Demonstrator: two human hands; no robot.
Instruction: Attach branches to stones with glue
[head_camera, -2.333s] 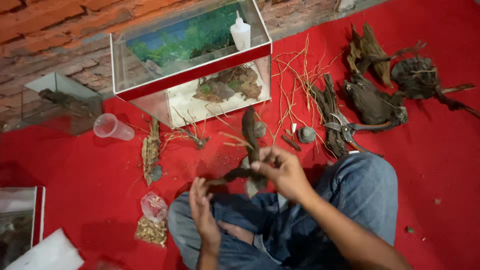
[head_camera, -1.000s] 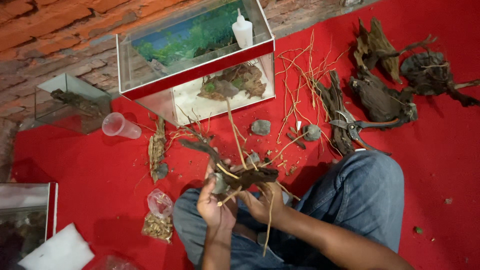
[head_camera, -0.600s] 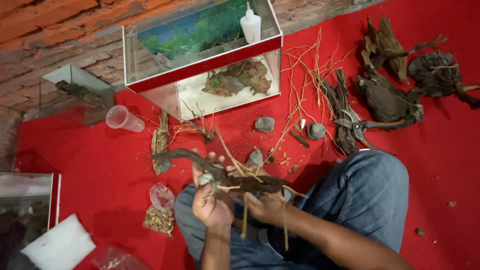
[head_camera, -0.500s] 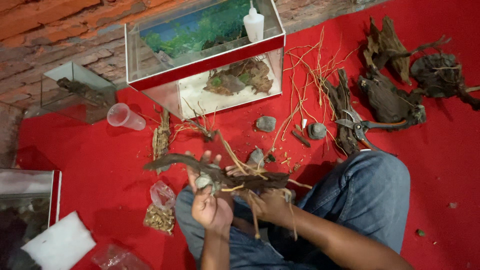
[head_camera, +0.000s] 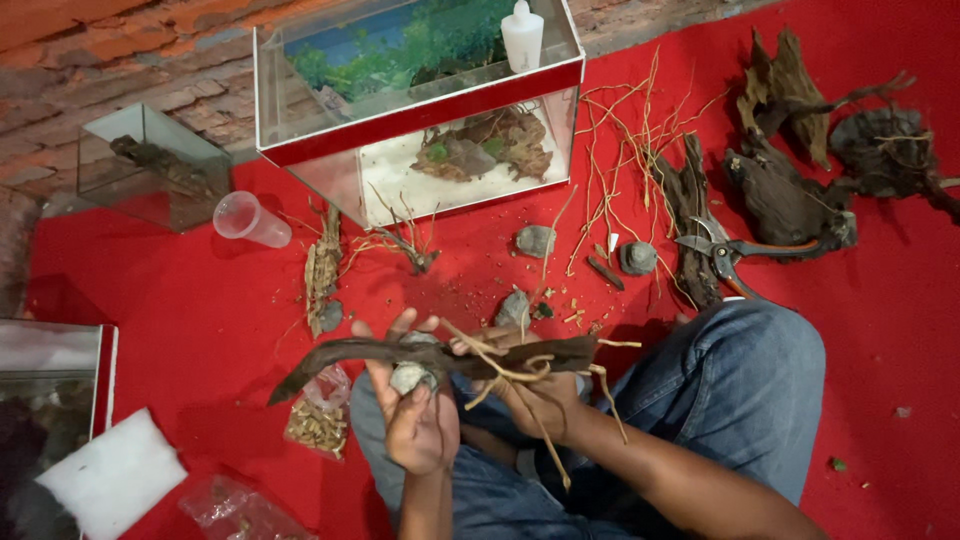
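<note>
Head view looks straight down on a person sitting on a red cloth (head_camera: 180, 310), jeans-clad knees at 5 o'clock. The left hand (head_camera: 418, 415) is curled under and around a long dark piece of driftwood (head_camera: 400, 352), with a small grey stone (head_camera: 408, 377) pinched between its thumb and fingers against the wood. The right hand (head_camera: 535, 395) is closed around the other end of the same driftwood, where pale thin roots (head_camera: 520, 375) stick out and hang down past the wrist. The driftwood lies roughly level across the lap, its pointed tip reaching toward 9 o'clock.

At 12 o'clock stands a glass aquarium (head_camera: 420, 115) with a red rim, a green background picture, white sand and a wood arrangement inside; a white squeeze bottle (head_camera: 522, 35) stands on its top edge. At 10 o'clock sits a smaller glass tank (head_camera: 150, 170) with wood in it, and a clear plastic cup (head_camera: 250, 218) lies on its side just beside it. Loose grey stones (head_camera: 535, 240) lie on the cloth between the aquarium and the hands, with a scatter of thin twigs (head_camera: 620, 150) toward 1 o'clock. At 2 o'clock are several big dark driftwood chunks (head_camera: 790, 190), and pruning shears (head_camera: 730, 250) rest near them. At 8 o'clock lie a small plastic bag of chips (head_camera: 318, 420) and a white filter pad (head_camera: 110, 475), near another glass tank (head_camera: 50, 400) at the left edge.
</note>
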